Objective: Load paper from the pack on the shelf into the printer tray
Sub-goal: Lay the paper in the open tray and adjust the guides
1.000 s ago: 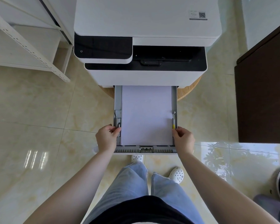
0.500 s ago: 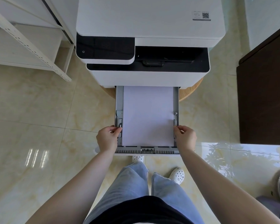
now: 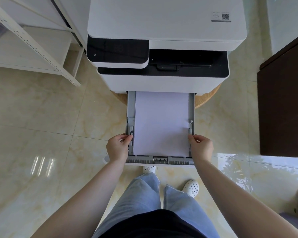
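A white and black printer stands on a round wooden stool. Its grey paper tray is pulled out toward me, and a flat stack of white paper lies in it. My left hand grips the tray's left side wall, thumb and fingers pinched at the left side guide. My right hand grips the right side wall in the same way, fingertips at the right guide. The paper pack is out of view.
A white metal shelf unit stands at the upper left. A dark brown cabinet is on the right. The wooden stool shows under the printer. My legs and white shoes are below the tray on the glossy tiled floor.
Both hands kept their grip on the tray sides. The tray's front edge sits a little farther from the printer body, and the view shifted slightly.
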